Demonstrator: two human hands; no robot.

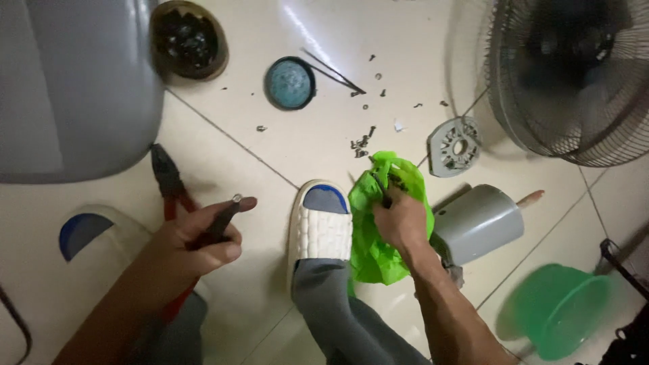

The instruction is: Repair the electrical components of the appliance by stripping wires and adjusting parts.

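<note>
My left hand [193,243] is closed around a dark screwdriver handle [223,220], held above the tiled floor near a pair of red-handled pliers [169,182]. My right hand [399,220] reaches into a bright green plastic bag [378,250] lying on the floor, fingers inside its opening. Beside the bag lies a grey motor housing [480,223]. My foot in a white and blue slipper [321,223] rests between the two hands.
A fan grille [574,81] stands at the top right. A grey round plate [454,145], several loose screws [362,142], a teal round cap [291,83], a dark round part [188,40], a green plastic cover [558,307] and a grey tub [74,88] lie around.
</note>
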